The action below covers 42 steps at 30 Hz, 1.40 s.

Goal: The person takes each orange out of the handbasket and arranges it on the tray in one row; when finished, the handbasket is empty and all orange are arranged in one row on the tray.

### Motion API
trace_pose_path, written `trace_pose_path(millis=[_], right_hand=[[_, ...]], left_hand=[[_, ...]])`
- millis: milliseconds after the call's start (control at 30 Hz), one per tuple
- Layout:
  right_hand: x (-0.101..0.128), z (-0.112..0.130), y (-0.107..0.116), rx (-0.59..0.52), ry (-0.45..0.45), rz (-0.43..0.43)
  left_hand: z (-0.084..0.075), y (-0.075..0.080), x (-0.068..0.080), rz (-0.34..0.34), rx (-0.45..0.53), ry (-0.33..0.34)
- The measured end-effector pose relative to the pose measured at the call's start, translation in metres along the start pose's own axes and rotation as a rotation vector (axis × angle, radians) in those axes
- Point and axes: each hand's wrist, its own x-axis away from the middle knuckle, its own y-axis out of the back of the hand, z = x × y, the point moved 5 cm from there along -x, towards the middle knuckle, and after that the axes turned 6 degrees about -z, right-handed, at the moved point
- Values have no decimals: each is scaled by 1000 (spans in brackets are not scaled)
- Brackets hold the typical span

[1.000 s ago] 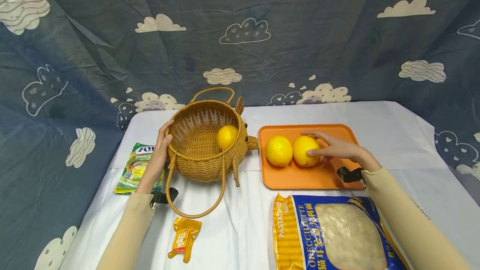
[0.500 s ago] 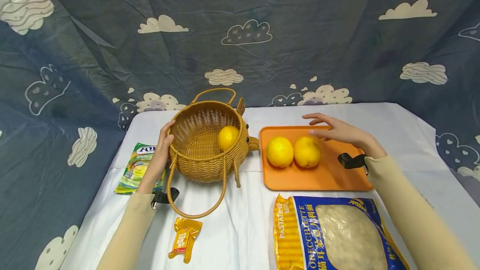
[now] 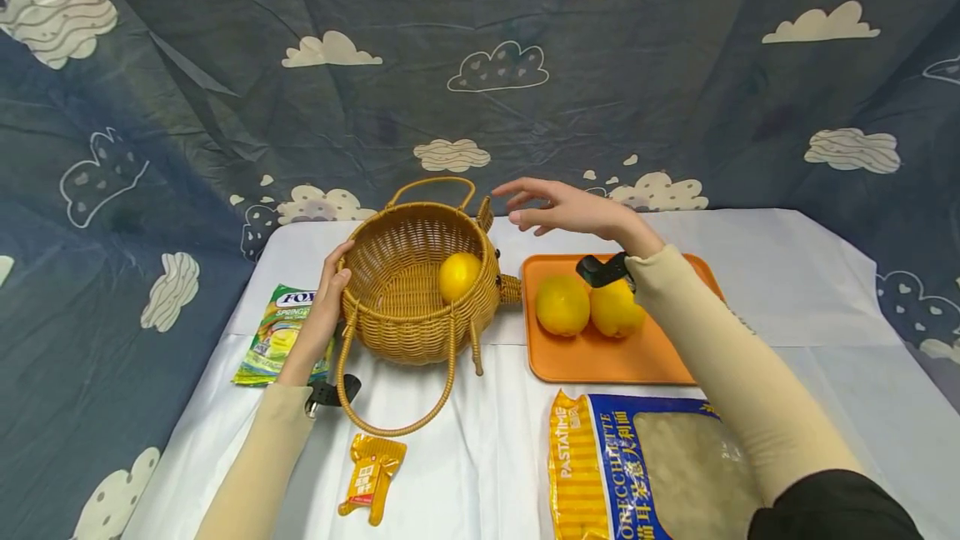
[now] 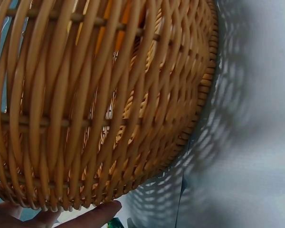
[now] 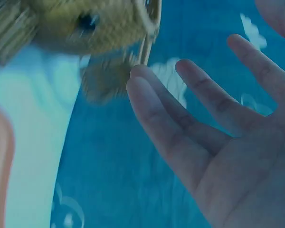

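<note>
I can read "PASTATIME" on the blue and yellow pasta bag (image 3: 600,473) and "FOX" on the green packet (image 3: 279,338).

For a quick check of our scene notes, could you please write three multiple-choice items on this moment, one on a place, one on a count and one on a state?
1. Where does the left hand rest?
A. on the basket's rim
B. on the tray
C. on the pasta bag

2. How many lemons lie on the orange tray?
A. none
B. two
C. four

3. How is the right hand?
A. gripping a lemon
B. flat on the table
C. open in the air, holding nothing

Answers:
1 A: its fingers lie against the left rim of the wicker basket.
2 B: one lemon and a second lemon sit side by side on the tray; a third lemon is in the basket.
3 C: its fingers are spread above the table near the basket, with nothing in them.
</note>
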Motion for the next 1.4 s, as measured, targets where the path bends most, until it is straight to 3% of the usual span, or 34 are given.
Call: trace_pose_path(millis=[167, 400, 767, 933, 1167, 1400], right_hand=[[-36, 24, -30, -31, 18, 72], [-69, 43, -65, -12, -20, 154], [-82, 42, -90, 188, -258, 332], [-86, 40, -99, 102, -325, 405], [-100, 33, -116, -47, -344, 423], [-112, 29, -119, -64, -326, 341]], left_hand=[[-14, -3, 5, 10, 4, 8], [6, 1, -1, -3, 2, 3], [13, 0, -3, -8, -16, -26], [12, 0, -3, -9, -16, -15], [12, 1, -3, -5, -10, -11], [13, 3, -4, -10, -9, -18]])
